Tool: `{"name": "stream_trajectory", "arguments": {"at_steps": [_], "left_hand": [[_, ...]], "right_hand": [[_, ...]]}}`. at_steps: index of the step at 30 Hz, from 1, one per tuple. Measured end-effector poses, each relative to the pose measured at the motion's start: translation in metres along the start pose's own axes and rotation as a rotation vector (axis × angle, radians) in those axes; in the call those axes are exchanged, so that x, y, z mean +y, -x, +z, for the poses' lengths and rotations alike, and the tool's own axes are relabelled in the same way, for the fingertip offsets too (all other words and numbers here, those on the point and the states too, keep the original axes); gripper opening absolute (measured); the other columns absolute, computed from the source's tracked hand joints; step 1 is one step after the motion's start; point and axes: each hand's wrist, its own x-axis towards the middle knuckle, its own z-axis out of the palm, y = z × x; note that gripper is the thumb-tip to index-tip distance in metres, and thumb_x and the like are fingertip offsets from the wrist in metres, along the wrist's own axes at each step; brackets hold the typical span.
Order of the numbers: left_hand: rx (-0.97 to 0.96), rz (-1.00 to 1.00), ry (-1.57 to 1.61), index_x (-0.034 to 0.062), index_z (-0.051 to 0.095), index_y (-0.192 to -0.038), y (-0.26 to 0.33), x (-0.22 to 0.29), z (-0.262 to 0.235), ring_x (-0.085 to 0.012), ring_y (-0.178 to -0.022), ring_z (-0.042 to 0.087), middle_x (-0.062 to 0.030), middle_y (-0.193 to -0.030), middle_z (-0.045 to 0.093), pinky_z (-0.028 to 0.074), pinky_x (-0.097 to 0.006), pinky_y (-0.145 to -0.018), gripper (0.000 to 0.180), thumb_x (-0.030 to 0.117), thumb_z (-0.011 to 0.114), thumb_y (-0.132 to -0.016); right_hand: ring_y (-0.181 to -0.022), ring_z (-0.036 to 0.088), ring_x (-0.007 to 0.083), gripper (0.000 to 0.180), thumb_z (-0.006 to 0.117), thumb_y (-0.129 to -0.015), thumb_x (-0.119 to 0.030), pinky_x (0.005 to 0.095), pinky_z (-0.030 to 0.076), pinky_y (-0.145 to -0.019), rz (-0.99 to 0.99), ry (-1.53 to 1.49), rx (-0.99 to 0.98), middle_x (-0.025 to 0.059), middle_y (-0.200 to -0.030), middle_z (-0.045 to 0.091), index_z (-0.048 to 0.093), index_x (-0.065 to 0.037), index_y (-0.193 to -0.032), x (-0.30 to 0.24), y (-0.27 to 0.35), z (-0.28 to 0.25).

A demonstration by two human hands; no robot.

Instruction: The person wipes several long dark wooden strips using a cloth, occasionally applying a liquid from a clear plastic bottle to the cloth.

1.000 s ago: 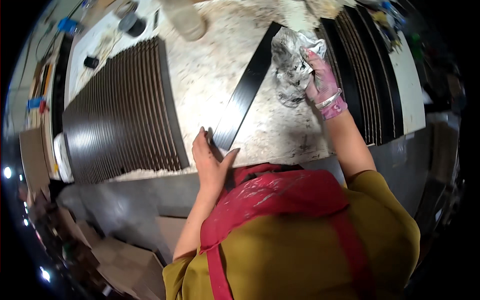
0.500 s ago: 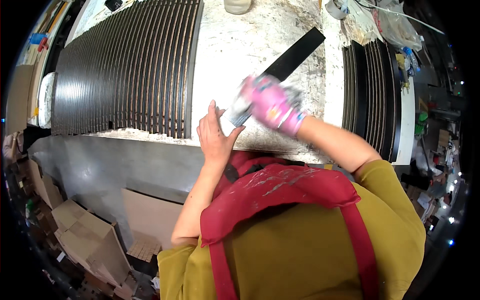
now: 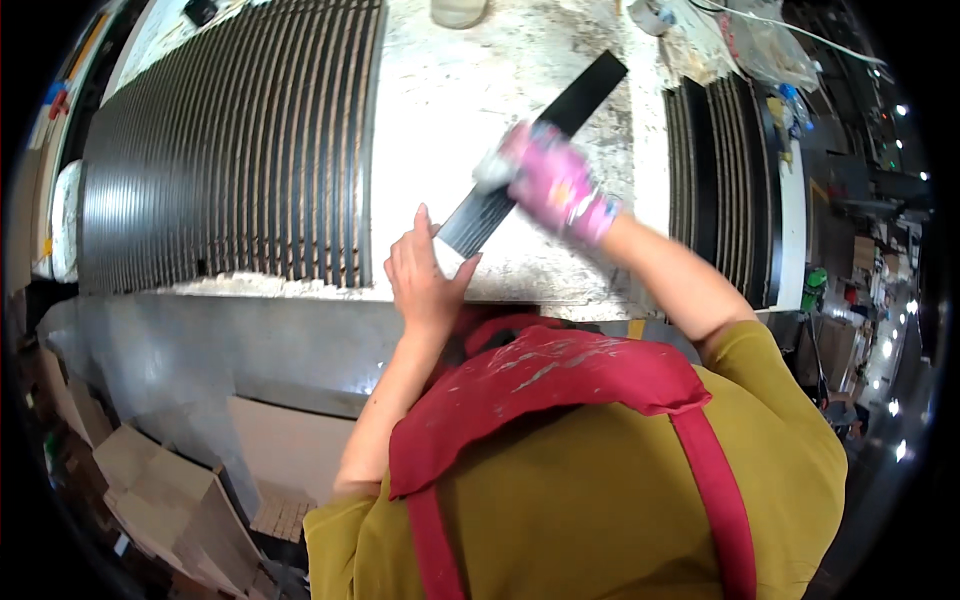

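Note:
A long black strip (image 3: 575,95) lies slanted on the speckled white worktable (image 3: 450,110). My left hand (image 3: 425,275), bare, steadies the strip's near end at the table's front edge, fingers spread on it. My right hand (image 3: 555,185) wears a pink glove and presses a crumpled grey-white rag (image 3: 492,170) onto the strip near its lower part; the hand is blurred from motion.
A wide row of black strips (image 3: 230,150) covers the table's left side, and another row (image 3: 725,170) lies at the right. A pale container (image 3: 458,12) stands at the far edge. Cardboard boxes (image 3: 150,480) sit on the floor at lower left.
My right hand with the rag has slid down the strip from its far end toward my left hand. The view has shifted, and the left hand stays on the near end.

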Motion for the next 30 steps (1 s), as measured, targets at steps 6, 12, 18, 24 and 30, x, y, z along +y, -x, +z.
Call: {"name": "stream_trajectory", "arguments": {"at_steps": [6,12,18,24,30], "left_hand": [[-0.137,0.015,-0.068,0.0091,0.054,-0.124,-0.002,0.004,-0.005,-0.0269,-0.098,0.049,-0.0067,-0.101,0.052,0.036,-0.040,-0.085,0.070,0.020,0.081,-0.060],[-0.129,0.038,-0.067,0.0069,0.056,-0.121,-0.007,0.009,-0.007,-0.0269,-0.096,0.048,-0.0079,-0.101,0.051,0.035,-0.040,-0.084,0.065,0.021,0.080,-0.062],[-0.172,0.024,-0.096,0.0062,0.055,-0.122,-0.006,0.008,-0.006,-0.0273,-0.096,0.047,-0.0081,-0.100,0.051,0.034,-0.039,-0.085,0.066,0.025,0.080,-0.064],[-0.178,0.037,-0.093,0.0056,0.054,-0.123,-0.009,0.008,-0.005,-0.0275,-0.097,0.047,-0.0084,-0.102,0.052,0.032,-0.039,-0.086,0.066,0.025,0.079,-0.065],[-0.178,0.039,-0.079,0.0061,0.055,-0.121,-0.008,0.010,-0.007,-0.0287,-0.096,0.048,-0.0102,-0.100,0.051,0.034,-0.039,-0.087,0.068,0.021,0.081,-0.060]], "right_hand": [[-0.075,0.062,0.0332,0.019,0.061,-0.072,-0.013,0.0405,0.050,-0.070,0.094,0.227,-0.107,0.0188,-0.078,0.060,0.061,-0.002,-0.088,0.007,-0.012,-0.001],[-0.088,0.063,0.0255,0.013,0.058,-0.080,-0.014,0.0404,0.049,-0.081,0.082,0.172,0.168,0.0135,-0.090,0.063,0.065,-0.003,-0.080,0.074,-0.027,-0.045],[-0.087,0.060,0.0254,0.019,0.063,-0.068,-0.006,0.0363,0.051,-0.075,0.026,0.116,-0.150,0.0132,-0.090,0.058,0.060,-0.005,-0.087,0.036,-0.007,-0.006],[-0.087,0.061,0.0269,0.029,0.062,-0.073,-0.008,0.0386,0.053,-0.072,0.169,0.157,-0.226,0.0183,-0.097,0.057,0.056,0.001,-0.100,0.060,-0.028,-0.026],[-0.090,0.060,0.0307,0.027,0.058,-0.076,-0.010,0.0401,0.052,-0.074,0.200,0.120,0.018,0.0196,-0.097,0.060,0.057,0.002,-0.099,0.102,-0.042,-0.044]]}}
